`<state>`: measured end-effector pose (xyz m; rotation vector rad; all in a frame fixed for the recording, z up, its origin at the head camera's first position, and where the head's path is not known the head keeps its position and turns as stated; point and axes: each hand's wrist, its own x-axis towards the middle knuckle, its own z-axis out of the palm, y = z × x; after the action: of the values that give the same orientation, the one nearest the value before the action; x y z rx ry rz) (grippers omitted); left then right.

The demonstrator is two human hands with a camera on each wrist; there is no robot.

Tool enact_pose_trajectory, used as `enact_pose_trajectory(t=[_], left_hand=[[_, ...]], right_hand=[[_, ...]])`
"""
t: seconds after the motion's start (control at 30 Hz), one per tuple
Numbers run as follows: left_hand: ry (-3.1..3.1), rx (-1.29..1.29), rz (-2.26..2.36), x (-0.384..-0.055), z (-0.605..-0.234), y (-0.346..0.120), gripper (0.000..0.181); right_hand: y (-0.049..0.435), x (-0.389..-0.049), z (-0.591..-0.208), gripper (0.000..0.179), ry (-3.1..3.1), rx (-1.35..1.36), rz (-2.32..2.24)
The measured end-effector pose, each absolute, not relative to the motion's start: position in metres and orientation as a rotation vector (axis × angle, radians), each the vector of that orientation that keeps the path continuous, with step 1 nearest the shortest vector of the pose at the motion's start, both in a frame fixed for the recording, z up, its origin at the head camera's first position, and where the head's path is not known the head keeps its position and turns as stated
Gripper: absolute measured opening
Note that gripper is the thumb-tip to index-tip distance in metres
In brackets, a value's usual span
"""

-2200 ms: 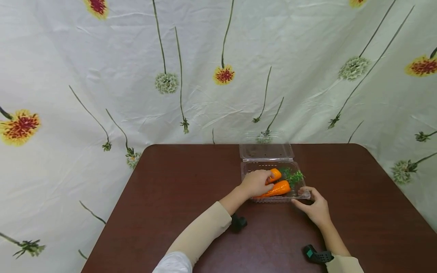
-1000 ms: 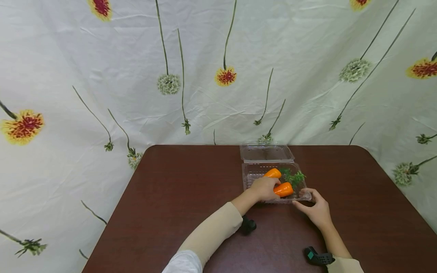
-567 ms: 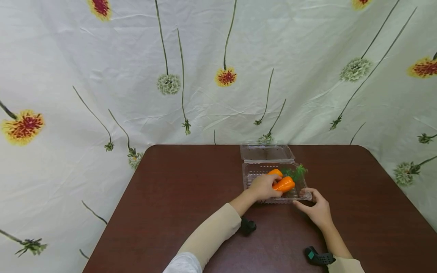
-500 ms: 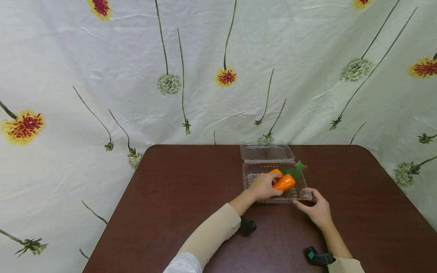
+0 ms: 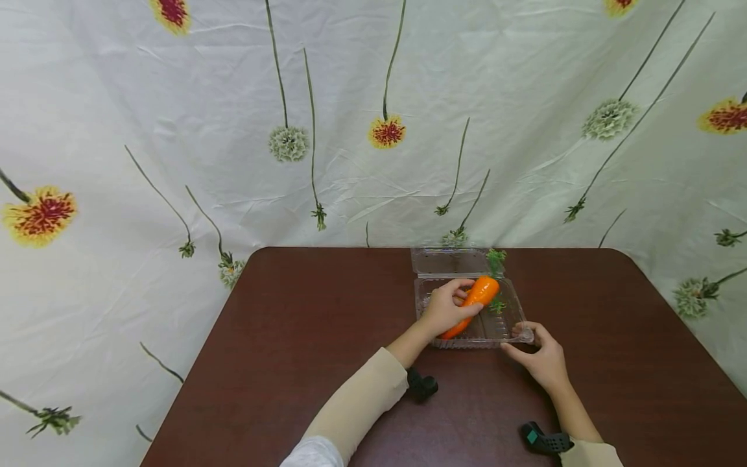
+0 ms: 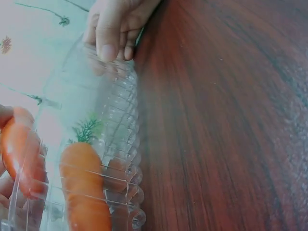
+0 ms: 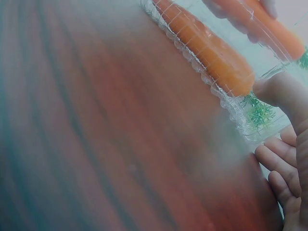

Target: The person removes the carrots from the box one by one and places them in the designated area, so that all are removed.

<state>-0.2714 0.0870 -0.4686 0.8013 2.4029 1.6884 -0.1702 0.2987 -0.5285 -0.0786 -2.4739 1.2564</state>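
My left hand [image 5: 445,310] grips an orange carrot [image 5: 482,290] with a leafy green top, thumb on one side and fingers on the other. It is raised and tilted over a clear plastic clamshell container [image 5: 481,342]. A second carrot [image 6: 84,187] lies inside along the near wall, seen through the plastic in the left wrist view; from the head it is mostly covered by the hand and the held carrot. My right hand [image 5: 543,360] holds the container's near right corner between thumb and fingers. The hinged lid [image 5: 449,261] lies folded back.
The brown table [image 5: 327,324] extends around the container. Behind it hangs a white cloth [image 5: 233,97] printed with flowers. A black strapped device [image 5: 543,440] sits on the right wrist, and another dark one [image 5: 421,386] shows below the left wrist.
My left hand has taken hold of one carrot and raised it, swinging its leafy end up and back toward the lid. The right hand has stayed at the container's corner.
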Motion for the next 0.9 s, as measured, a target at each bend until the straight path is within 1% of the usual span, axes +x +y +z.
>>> enact_pose_trajectory(t=[0.33,0.5,0.9], left_hand=[[2.179,0.584,2.029,-0.278,-0.46,0.076,0.047],[2.162,0.569,2.076,-0.281,-0.458,0.07,0.048],[2.185,0.546,2.154,-0.277,-0.454,0.049,0.051]], right_hand=[[0.299,-0.169,-0.528,0.044,-2.482,-0.097,1.256],[0.299,-0.169,-0.528,0.044,-2.485,-0.087,1.257],[0.299,-0.169,-0.528,0.043,-2.482,-0.088,1.262]])
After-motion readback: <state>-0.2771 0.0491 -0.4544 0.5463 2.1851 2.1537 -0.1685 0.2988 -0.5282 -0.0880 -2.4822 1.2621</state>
